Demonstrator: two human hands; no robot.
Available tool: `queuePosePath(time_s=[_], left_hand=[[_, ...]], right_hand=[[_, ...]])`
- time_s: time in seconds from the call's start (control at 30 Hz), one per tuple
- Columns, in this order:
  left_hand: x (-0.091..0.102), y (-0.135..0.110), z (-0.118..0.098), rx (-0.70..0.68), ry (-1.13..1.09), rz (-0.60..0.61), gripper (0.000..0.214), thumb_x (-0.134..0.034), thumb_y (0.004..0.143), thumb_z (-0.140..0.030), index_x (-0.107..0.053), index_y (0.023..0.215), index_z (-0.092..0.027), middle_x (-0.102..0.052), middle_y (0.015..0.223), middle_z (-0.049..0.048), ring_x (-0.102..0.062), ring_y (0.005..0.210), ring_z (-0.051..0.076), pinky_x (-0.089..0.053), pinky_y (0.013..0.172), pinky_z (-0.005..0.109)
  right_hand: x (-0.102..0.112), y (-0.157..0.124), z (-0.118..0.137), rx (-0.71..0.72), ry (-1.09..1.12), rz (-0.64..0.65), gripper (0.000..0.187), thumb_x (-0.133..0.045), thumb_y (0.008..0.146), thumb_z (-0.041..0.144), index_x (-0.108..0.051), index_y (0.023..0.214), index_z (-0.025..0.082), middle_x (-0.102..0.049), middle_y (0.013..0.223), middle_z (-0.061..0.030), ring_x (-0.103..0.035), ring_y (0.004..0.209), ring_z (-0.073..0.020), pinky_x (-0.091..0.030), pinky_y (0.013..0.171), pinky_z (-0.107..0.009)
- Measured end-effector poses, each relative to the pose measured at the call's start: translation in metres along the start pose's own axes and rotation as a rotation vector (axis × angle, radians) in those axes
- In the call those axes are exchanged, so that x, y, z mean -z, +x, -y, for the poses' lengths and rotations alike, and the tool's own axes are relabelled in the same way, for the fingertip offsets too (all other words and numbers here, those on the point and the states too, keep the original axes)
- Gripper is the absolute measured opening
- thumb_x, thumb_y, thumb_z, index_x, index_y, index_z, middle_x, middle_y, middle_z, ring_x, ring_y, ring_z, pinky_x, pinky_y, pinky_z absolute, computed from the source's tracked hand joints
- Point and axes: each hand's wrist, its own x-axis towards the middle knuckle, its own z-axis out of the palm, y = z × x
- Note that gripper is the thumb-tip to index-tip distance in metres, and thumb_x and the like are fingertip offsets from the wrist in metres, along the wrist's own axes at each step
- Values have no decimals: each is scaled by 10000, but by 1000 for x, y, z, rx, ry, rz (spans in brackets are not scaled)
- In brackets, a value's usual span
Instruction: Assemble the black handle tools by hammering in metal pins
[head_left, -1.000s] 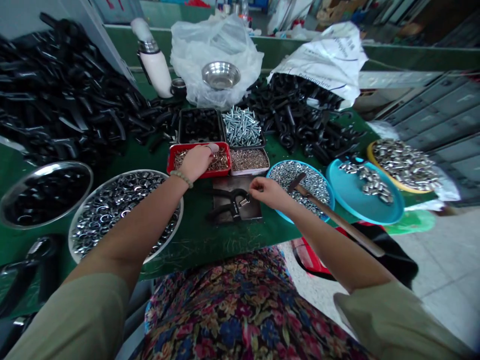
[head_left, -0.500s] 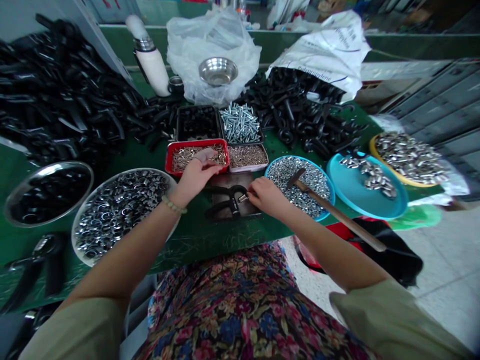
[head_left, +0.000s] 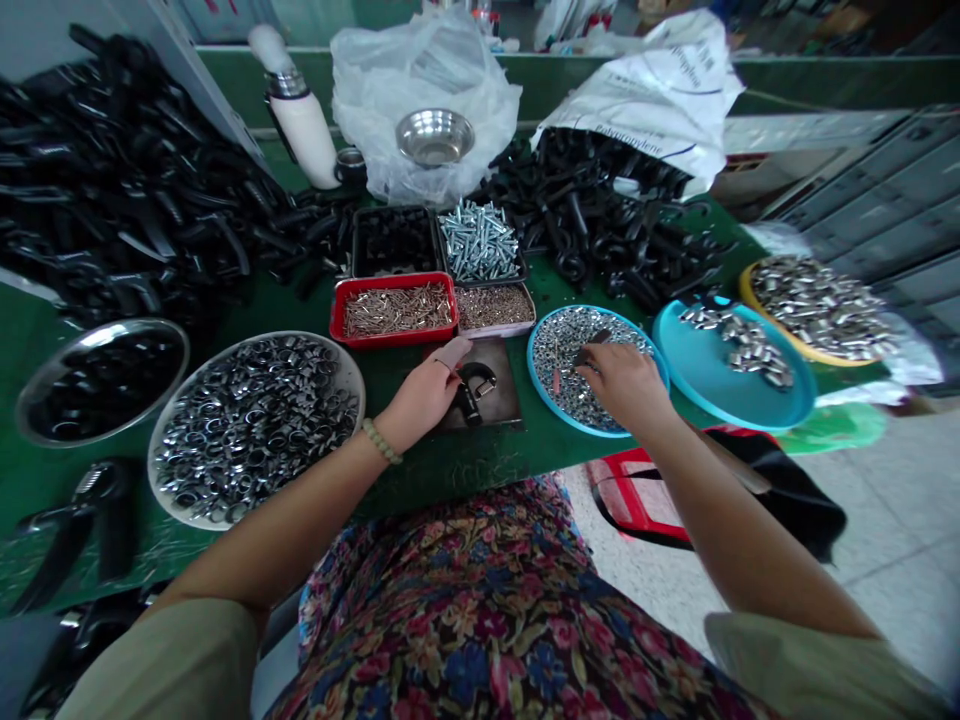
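Note:
My left hand [head_left: 426, 398] is closed around the handle end of a black hand grip [head_left: 471, 392] with a small metal spring. The hand grip lies on a flat metal plate [head_left: 504, 385], its curved end pointing right; my fingers hide its handles. To the right, my right hand [head_left: 628, 382] is closed on a hammer [head_left: 596, 342] near its head, above a blue tray of small metal parts [head_left: 555, 398]. The hammer's wooden handle passes under my forearm and shows again beyond it.
Behind the plate stand a red tray of metal pins [head_left: 394, 338], a box of small rivets [head_left: 493, 308] and a box of screws [head_left: 480, 243]. A basin of metal rings [head_left: 255, 430] lies left. Black parts [head_left: 112, 180] are heaped back left. A second blue tray [head_left: 739, 400] stands right.
My left hand has left the red tray and come down onto the hand grip. My right hand has moved right from the hand grip's spring to the hammer and taken hold of it.

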Motion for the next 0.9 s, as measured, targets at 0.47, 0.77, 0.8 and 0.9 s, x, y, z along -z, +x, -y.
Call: queuePosePath(time_s=[0.47,0.77,0.8,0.9], left_hand=[[-4,-24,11,-189,407,3,289,-546,889,-348,-644,1120,-205,-544,1317,104,-456,1245,285,-336,1093,448],[-3,-37,18,-126,423,1,461,-634,826,-298,-569,1282,-319,-524,1354,89,-441,1256,306,-248,1119,541],[-2,-35,18,-135,405,-1,466,-643,819,-297,-568,1278,-313,-535,1336,88,-454,1236,303,-263,1112,535],[-1,-32,21,-115,302,-9,597,-702,766,-289,-495,1326,-258,-580,1241,88,-482,1179,289,-360,1064,470]], right_hand=[[11,-21,41,-85,309,110,332,-317,979,270,-506,1229,161,-651,1143,-153,-680,909,-260,-513,736,-352],[27,-1,93,35,468,262,314,-312,990,255,-499,1229,174,-670,1165,-137,-673,996,-259,-485,893,-392],[28,0,94,43,463,287,310,-310,991,252,-510,1215,175,-672,1164,-136,-676,990,-257,-483,895,-392],[34,2,104,64,492,237,329,-308,994,272,-489,1258,198,-663,1184,-127,-672,1001,-252,-493,860,-375]])
